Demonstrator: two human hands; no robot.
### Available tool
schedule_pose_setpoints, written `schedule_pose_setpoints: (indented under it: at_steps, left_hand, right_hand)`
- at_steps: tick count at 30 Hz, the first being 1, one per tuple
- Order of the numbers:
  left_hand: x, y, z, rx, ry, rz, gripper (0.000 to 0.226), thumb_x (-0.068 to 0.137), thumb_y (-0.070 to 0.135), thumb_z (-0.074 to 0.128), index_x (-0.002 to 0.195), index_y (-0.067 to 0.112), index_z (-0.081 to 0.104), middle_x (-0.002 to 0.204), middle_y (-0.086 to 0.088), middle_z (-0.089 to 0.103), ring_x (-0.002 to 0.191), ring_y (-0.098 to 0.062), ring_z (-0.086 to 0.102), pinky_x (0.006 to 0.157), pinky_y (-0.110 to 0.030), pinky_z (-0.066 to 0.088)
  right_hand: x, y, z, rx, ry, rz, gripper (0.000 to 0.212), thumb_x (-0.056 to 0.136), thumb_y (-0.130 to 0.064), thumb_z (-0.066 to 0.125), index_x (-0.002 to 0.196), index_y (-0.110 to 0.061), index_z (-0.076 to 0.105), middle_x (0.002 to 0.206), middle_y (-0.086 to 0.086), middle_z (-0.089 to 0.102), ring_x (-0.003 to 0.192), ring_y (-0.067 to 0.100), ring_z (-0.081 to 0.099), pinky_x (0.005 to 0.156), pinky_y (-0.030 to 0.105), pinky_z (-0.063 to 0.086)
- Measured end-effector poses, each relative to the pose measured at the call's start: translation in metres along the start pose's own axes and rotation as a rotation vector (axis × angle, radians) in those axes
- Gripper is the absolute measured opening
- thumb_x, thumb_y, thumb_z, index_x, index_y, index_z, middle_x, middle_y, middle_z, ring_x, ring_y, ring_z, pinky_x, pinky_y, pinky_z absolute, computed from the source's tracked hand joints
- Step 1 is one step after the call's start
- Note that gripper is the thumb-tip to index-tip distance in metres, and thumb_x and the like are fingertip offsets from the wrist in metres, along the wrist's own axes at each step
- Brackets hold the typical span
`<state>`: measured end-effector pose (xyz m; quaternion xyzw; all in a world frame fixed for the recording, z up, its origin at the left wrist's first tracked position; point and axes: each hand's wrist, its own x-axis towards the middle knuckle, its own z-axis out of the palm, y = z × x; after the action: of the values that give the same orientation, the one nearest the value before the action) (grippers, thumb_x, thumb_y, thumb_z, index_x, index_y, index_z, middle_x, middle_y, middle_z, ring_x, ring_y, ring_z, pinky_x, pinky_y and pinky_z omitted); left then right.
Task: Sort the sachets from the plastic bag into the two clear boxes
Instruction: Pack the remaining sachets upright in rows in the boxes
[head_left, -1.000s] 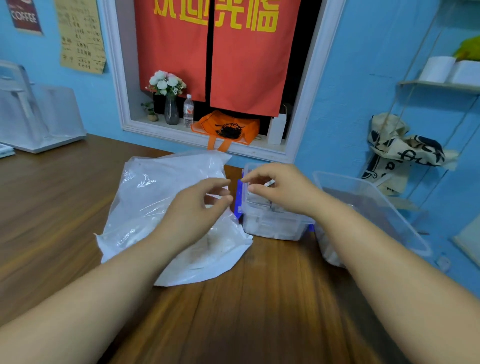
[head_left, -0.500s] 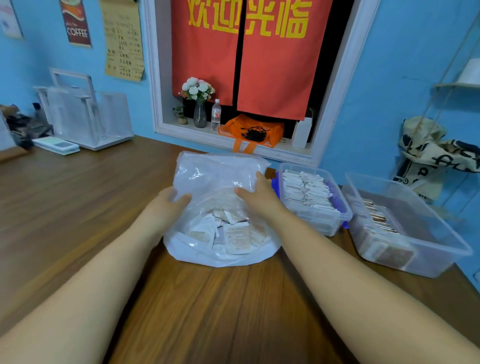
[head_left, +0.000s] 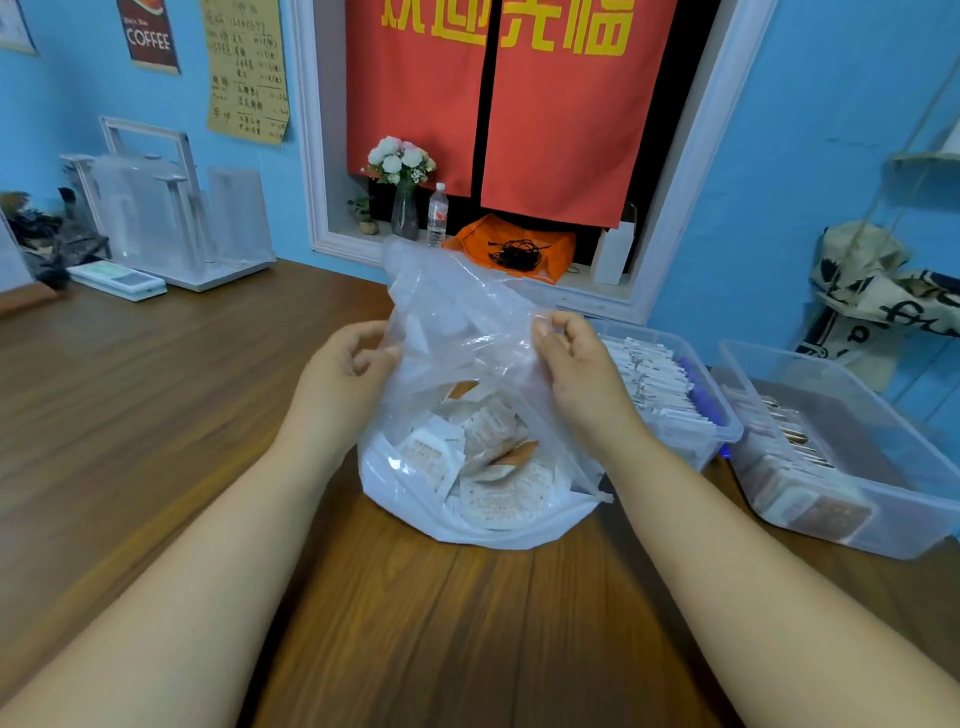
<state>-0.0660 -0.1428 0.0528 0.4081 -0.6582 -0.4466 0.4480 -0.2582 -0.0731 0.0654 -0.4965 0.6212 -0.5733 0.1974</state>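
Note:
A clear plastic bag stands on the wooden table in front of me, its bottom filled with several white and orange sachets. My left hand pinches the bag's left rim and my right hand pinches its right rim, holding the mouth up and apart. To the right sits a small clear box packed with rows of white sachets. Further right is a larger clear box with brown sachets along its near left side.
A white acrylic stand and a flat white device sit at the table's far left. Behind the bag, a window ledge holds a flower vase, a water bottle and an orange bag. A patterned cloth bag hangs on the right wall.
Both hands rose from the bag's sides to its top rim and pulled the mouth open and upward. A second ago my right hand was at the small box.

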Motion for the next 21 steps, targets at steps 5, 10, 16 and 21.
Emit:
schedule_pose_setpoints:
  at_steps: [5,10,16,21]
  left_hand:
    - [-0.003,0.002,0.004,-0.097,-0.16,-0.083,0.028,0.098,0.033,0.045,0.099,0.018,0.068,0.094,-0.001,0.071,0.083,-0.015,0.068,0.071,-0.026,0.051]
    - [0.006,-0.007,0.003,-0.059,0.07,-0.103,0.024,0.097,0.028,0.044,0.088,0.02,0.064,0.084,-0.001,0.066,0.075,-0.017,0.061,0.065,-0.03,0.047]
    - [0.005,-0.011,0.004,0.371,0.104,0.023,0.041,0.09,0.024,0.057,0.128,0.014,0.045,0.12,-0.002,0.051,0.11,-0.02,0.049,0.087,-0.027,0.035]
    - [-0.015,0.008,-0.001,0.498,0.156,0.449,0.026,0.082,0.019,0.068,0.107,0.018,0.059,0.098,0.001,0.057,0.089,-0.017,0.051,0.075,-0.019,0.035]
  right_hand:
    - [0.002,0.001,0.005,0.155,0.096,0.048,0.022,0.1,-0.028,0.043,0.117,-0.021,0.052,0.094,-0.005,0.059,0.083,0.006,0.055,0.071,0.008,0.044]
    - [-0.004,0.004,-0.002,-0.091,-0.033,0.119,0.051,0.097,-0.025,0.049,0.144,-0.021,0.03,0.134,-0.003,0.049,0.106,0.006,0.054,0.079,0.009,0.044]
    - [-0.034,0.004,-0.009,-0.445,-0.019,-0.378,0.031,0.088,-0.015,0.064,0.118,-0.019,0.059,0.114,-0.007,0.051,0.098,-0.005,0.047,0.087,0.007,0.039]
    - [-0.055,0.007,-0.014,-0.595,-0.401,-0.416,0.025,0.082,-0.024,0.071,0.107,-0.021,0.068,0.103,-0.013,0.06,0.096,-0.002,0.052,0.083,0.01,0.039]
